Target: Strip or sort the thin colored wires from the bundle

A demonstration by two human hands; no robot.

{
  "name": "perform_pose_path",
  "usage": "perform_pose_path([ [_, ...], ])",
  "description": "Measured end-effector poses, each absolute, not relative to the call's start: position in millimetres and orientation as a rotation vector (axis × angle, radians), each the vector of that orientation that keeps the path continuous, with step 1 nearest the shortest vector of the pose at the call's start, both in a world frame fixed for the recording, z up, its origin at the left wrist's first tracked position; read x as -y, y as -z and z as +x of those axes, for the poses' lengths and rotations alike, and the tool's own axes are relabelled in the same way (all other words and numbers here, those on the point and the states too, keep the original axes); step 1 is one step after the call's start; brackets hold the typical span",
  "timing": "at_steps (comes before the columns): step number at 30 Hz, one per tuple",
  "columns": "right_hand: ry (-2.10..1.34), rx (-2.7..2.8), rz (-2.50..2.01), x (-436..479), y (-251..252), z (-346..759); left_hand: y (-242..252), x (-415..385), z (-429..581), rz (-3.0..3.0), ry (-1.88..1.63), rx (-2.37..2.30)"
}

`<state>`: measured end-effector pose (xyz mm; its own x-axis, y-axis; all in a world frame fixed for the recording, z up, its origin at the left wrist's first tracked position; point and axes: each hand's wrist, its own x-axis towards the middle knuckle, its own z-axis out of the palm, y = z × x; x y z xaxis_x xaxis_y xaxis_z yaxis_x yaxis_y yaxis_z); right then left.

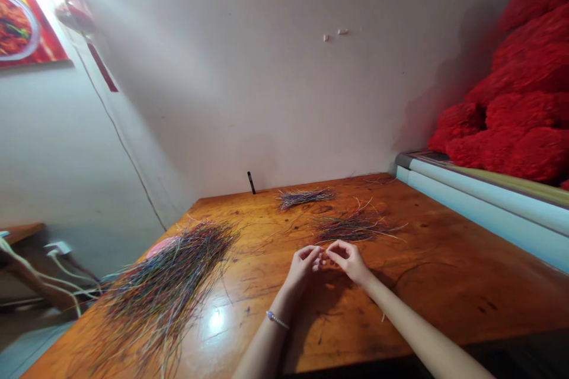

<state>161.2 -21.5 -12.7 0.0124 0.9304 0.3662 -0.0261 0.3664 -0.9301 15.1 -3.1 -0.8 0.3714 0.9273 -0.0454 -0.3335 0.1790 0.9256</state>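
Note:
My left hand (306, 263) and my right hand (349, 260) are close together just above the wooden table (249, 320). Thumb and forefinger are pinched on each, and a thin wire (324, 249), barely visible, seems to span the small gap between them. Just beyond my fingers lies a loose bundle of dark reddish wires (355, 227) with stray ends. Farther back is a smaller, neater bundle of purplish and pale wires (306, 198). A large spread pile of many-coloured thin wires (178, 284) covers the table's left side.
A black pen-like stick (251, 183) stands at the back edge by the wall. Something pink (163, 246) shows beside the large pile. On the right, red fluffy bundles (511, 124) are heaped on a white-sided surface (480, 207). White cables (48, 278) hang at the left.

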Motion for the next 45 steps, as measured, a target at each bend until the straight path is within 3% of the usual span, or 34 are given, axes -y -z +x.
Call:
perform_pose_path([
  [45,-0.954,1.399,-0.896,21.7,12.8,161.6,-1.9,4.5,14.6,1.010,-0.972,-0.686],
])
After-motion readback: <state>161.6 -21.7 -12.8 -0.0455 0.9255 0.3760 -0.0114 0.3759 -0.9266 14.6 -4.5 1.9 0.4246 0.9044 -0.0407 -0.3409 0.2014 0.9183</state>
